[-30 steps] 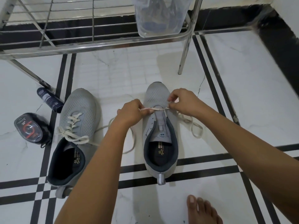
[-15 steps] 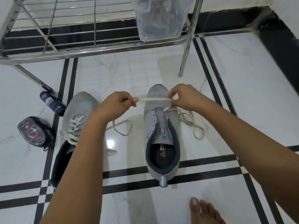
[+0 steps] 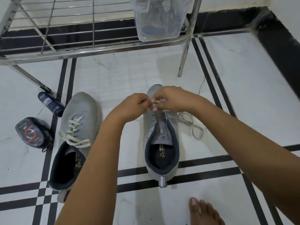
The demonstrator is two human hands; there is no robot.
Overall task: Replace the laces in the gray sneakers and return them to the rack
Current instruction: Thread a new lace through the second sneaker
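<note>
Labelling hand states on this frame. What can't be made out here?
Head view only.
Left hand and right hand: curled fingers cover the lace there, so grip and eyelet are unseen.
Left sneaker: part of the heel is hidden behind the left forearm.
Tub on the rack: top cut off by the upper edge, contents blurred.
Bottle: label too small to read.

left hand: moved right, fingertips now meet those of right hand
lace: taut span between hands gone; pinched close over unlaced sneaker front eyelets
</note>
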